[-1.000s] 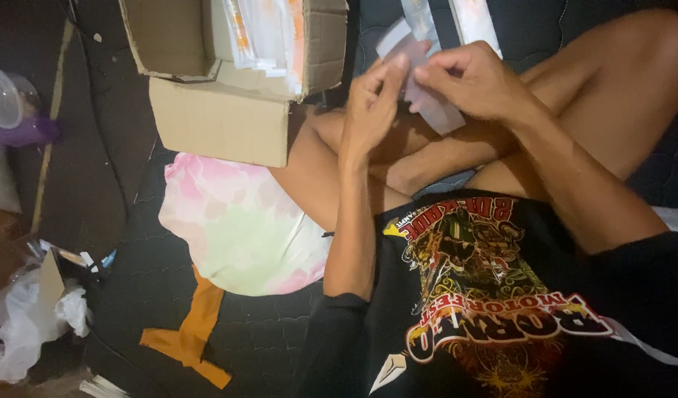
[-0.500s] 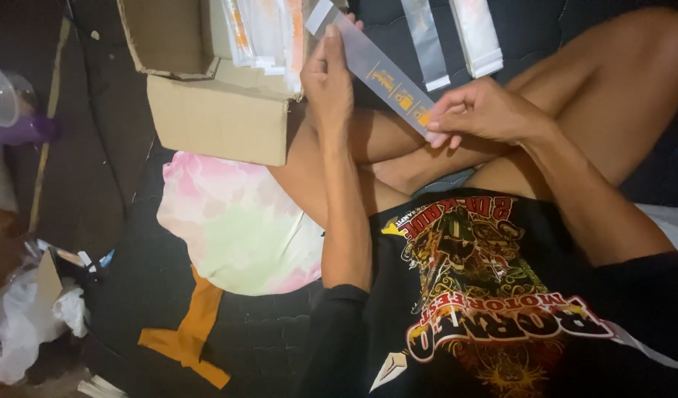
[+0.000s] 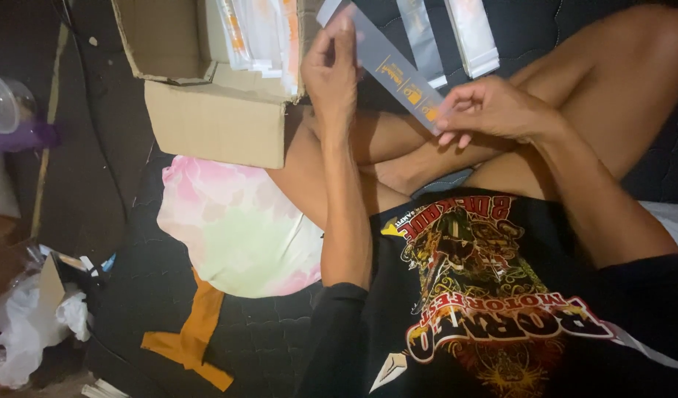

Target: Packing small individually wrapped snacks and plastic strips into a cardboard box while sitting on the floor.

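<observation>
Plastic sleeve [image 3: 389,65] (long, clear) spans both grips; left hand [image 3: 331,70] pinches top, right hand [image 3: 490,110] bottom.

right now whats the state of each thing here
long clear plastic sleeve with orange print: held stretched between both hands
left hand: gripping the sleeve's upper end
right hand: pinching its lower end
brown cardboard box: flaps open, packets inside
pink-green pillow: lying flat
</observation>
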